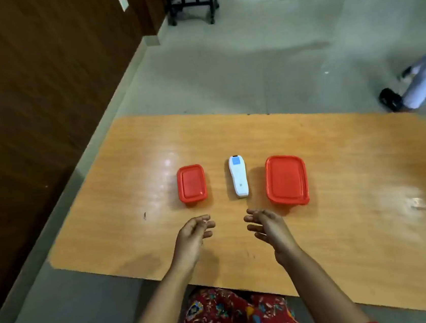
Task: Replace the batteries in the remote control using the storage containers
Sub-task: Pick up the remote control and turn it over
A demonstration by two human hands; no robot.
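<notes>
On the bench, the white remote lies between two red-lidded containers, just beyond both hands; the left hand and right hand hover relaxed, holding nothing.

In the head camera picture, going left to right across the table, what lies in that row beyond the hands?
small red-lidded container → white remote control → large red-lidded container

Orange wooden table, dark chair at the back, pale-trousered leg at right — black shoe.
</notes>
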